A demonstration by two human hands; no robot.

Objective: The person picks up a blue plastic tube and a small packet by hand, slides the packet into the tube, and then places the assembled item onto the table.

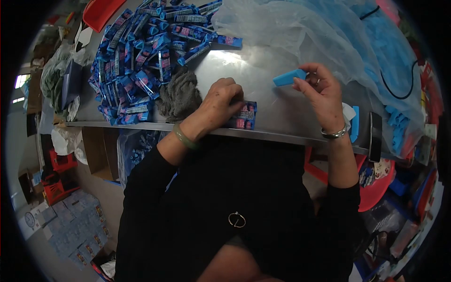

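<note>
In my right hand (pixel 324 91) a light blue, wedge-shaped plastic piece (pixel 285 79) is pinched between thumb and fingers, held a little above the metal table (pixel 277 110). My left hand (pixel 221 101) is closed, its fingers curled at the near edge of the table; whatever lies inside them is hidden. Right beside its thumb lie blue and pink printed packets (pixel 247 113). A crumpled dark grey cloth (pixel 181 96) lies to the left of that hand. Farther left is a big heap of blue printed triangular packets (pixel 136 63).
Clear plastic sheeting (pixel 291 28) covers the back right, with blue pieces (pixel 371 47) under it. A dark phone (pixel 375 136) and another light blue piece (pixel 355 124) lie at the right edge. A red tray (pixel 99 14) stands at the back left.
</note>
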